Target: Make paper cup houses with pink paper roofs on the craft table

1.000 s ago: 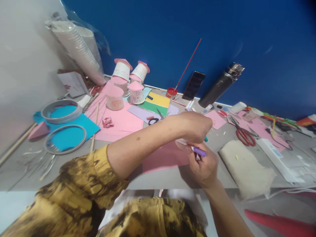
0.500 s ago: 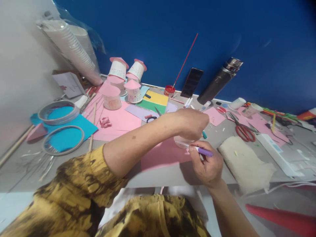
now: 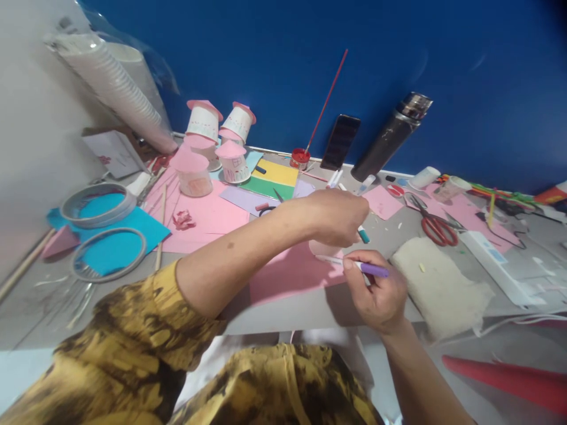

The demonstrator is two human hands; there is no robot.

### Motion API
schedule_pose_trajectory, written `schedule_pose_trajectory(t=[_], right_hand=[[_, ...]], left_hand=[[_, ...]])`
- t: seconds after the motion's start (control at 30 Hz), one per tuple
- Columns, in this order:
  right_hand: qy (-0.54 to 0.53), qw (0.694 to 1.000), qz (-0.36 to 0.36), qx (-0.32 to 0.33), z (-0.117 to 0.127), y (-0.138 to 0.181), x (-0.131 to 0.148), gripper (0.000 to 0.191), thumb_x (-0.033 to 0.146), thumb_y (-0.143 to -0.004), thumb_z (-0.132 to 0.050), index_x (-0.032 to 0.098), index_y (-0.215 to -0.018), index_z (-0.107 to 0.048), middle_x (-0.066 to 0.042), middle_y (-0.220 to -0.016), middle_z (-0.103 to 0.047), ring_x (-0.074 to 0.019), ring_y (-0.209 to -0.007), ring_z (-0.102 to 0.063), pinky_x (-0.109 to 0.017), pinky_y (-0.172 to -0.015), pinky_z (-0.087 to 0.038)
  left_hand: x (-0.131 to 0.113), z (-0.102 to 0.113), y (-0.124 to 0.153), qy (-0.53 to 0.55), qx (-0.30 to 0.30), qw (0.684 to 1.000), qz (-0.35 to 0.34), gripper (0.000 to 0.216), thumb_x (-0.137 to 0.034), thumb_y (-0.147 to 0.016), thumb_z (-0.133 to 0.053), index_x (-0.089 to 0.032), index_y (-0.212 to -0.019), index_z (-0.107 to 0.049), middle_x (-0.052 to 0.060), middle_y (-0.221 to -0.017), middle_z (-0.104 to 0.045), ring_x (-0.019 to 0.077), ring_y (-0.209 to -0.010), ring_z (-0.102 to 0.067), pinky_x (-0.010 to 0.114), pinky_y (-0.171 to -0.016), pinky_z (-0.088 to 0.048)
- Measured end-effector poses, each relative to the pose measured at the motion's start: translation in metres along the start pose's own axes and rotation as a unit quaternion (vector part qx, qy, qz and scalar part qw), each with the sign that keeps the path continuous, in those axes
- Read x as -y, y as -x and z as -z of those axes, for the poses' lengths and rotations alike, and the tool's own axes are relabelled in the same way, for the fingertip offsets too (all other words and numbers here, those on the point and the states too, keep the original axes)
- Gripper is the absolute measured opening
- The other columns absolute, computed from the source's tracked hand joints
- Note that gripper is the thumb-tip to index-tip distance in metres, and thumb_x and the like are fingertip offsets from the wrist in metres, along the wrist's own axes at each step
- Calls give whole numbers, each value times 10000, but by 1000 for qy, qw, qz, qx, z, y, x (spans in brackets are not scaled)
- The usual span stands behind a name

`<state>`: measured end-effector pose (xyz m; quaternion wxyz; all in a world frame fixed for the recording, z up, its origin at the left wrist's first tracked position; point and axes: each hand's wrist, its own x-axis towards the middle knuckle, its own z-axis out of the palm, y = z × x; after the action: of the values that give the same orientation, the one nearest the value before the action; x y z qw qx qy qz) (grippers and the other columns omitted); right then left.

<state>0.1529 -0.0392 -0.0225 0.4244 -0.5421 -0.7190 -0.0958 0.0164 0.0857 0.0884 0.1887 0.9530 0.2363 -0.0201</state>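
My left hand [image 3: 339, 216] is curled over a small pale cup [image 3: 319, 248] that stands on a pink paper sheet [image 3: 287, 275] at the table's near edge. Most of the cup is hidden under the hand. My right hand [image 3: 376, 289] pinches a white marker with a purple cap [image 3: 354, 265], its tip against the cup's lower side. A teal-tipped pen [image 3: 363, 235] lies just behind my left hand.
Finished pink-roofed cup houses [image 3: 212, 147] stand at the back left beside a stack of paper cups [image 3: 110, 82]. Red scissors [image 3: 436, 227], a white fuzzy pad [image 3: 438, 286], a phone [image 3: 340, 141], a dark flask [image 3: 390, 139], a red paint pot [image 3: 300, 158] and two rings [image 3: 106, 236] on blue paper surround the sheet.
The view has drifted, so everything sits slightly higher and further left. My right hand has shifted a little to the right with the marker, which now lies flatter against the cup.
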Motion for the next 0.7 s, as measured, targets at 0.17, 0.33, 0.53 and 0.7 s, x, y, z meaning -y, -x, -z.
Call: schedule_pose_trajectory(t=[0.17,0.33,0.53,0.7], right_hand=[[-22,1000,2,15,-8,0,-2,95,237,-964,-585,206,-899,-648,-8,-742,-744,-146,-592,-690,-244,-591,-518],[-28,999,-12,28,-5,2,-4,99,229,-965,-584,202,-894,-648,-3,-741,-734,-138,-591,-681,-241,-591,-510],[-20,999,-45,13,10,4,-4,130,231,-961,-600,205,-844,-650,17,-643,-691,-133,-531,-650,-230,-538,-492],[-39,998,-57,7,3,5,-2,114,224,-958,-603,194,-861,-655,20,-644,-686,-119,-511,-626,-220,-507,-459]], left_hand=[[-1,0,0,-19,-5,1000,0,251,-232,-859,-600,-124,-990,-785,119,-764,-712,231,-728,-607,325,-645,-379],[2,-1,-2,-21,2,1000,-3,259,-288,-882,-603,-141,-1009,-775,120,-805,-724,233,-736,-607,329,-644,-385],[2,-2,-4,-20,-1,1000,12,266,-315,-885,-609,-157,-1022,-774,119,-860,-736,239,-794,-630,330,-689,-415],[2,-1,-3,-21,1,1000,13,265,-305,-888,-579,-174,-987,-787,100,-801,-729,236,-787,-639,331,-696,-424]])
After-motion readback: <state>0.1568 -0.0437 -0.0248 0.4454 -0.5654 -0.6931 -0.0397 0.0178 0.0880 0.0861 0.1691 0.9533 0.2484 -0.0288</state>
